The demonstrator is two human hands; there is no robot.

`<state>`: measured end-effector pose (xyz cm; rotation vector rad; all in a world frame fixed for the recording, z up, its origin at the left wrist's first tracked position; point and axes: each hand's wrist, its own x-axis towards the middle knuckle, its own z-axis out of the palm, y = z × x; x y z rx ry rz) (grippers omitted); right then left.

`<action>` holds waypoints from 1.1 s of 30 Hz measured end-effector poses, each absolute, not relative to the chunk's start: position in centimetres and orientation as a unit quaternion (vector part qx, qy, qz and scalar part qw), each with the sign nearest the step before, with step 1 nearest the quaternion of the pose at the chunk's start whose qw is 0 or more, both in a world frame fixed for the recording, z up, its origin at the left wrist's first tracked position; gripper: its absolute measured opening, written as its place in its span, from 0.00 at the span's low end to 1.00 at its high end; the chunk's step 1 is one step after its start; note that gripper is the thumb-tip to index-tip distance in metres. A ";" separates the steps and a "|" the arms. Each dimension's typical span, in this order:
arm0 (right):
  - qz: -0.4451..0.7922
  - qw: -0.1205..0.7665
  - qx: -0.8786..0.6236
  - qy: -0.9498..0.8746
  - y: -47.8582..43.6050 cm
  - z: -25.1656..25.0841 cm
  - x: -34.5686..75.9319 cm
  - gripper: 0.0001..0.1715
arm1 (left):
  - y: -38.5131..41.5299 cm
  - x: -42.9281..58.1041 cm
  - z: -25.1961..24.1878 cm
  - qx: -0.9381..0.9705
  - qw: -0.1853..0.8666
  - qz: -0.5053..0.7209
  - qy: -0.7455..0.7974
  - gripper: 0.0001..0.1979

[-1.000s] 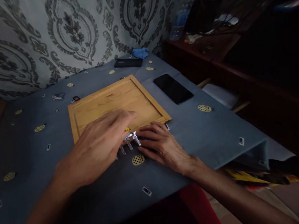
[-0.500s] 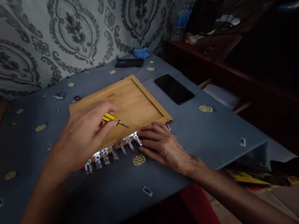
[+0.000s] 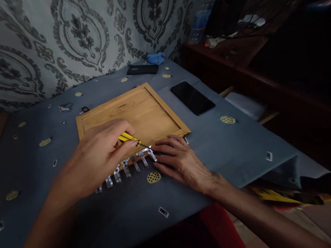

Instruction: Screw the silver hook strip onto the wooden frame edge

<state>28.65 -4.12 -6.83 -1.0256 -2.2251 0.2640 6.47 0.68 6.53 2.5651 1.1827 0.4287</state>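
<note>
A yellow-handled screwdriver is pinched in the fingers of my left hand. Its thin dark shaft points right, and the tip meets the right end of a row of metal hooks. These hooks run along the near edge of a framed wooden board lying flat on the table. My right hand rests beside the rightmost hook, fingers stretched out over the board's near right edge and touching there. My left hand covers the row's left part and the board's near left corner.
A black phone lies right of the board. Behind it are a dark flat case and a crumpled blue cloth. Loose small metal pieces sit at the left. A plastic bottle stands on the dark red furniture.
My left hand has moved right and slightly down with the screwdriver, bringing its tip from above the board to the rightmost hook. My right hand has stayed in place.
</note>
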 end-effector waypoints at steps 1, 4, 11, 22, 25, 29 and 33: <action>0.102 0.331 -0.393 -0.852 -4.1 -6.8 28.7 0.11 | 0.7 6.5 6.6 0.890 0.138 0.147 0.408 0.06; 0.107 0.327 -0.397 -0.851 -4.1 -6.8 28.7 0.11 | 0.6 6.4 6.6 0.895 0.132 0.139 0.402 0.06; 0.104 0.334 -0.390 -0.852 -4.1 -6.7 28.7 0.10 | 0.5 6.3 6.5 0.897 0.119 0.131 0.404 0.07; 0.132 0.321 -0.404 -0.847 -4.2 -6.4 28.7 0.13 | -0.3 6.7 6.4 0.897 0.082 0.111 0.419 0.09; 0.125 0.330 -0.403 -0.845 -4.2 -6.6 28.6 0.12 | -0.5 6.9 6.3 0.903 0.078 0.106 0.410 0.08; 0.112 0.337 -0.396 -0.847 -4.1 -6.8 28.6 0.11 | -0.9 7.6 6.1 0.906 0.063 0.101 0.406 0.05; 0.113 0.327 -0.398 -0.850 -4.1 -6.7 28.6 0.11 | -1.3 8.1 6.0 0.911 0.049 0.108 0.395 0.07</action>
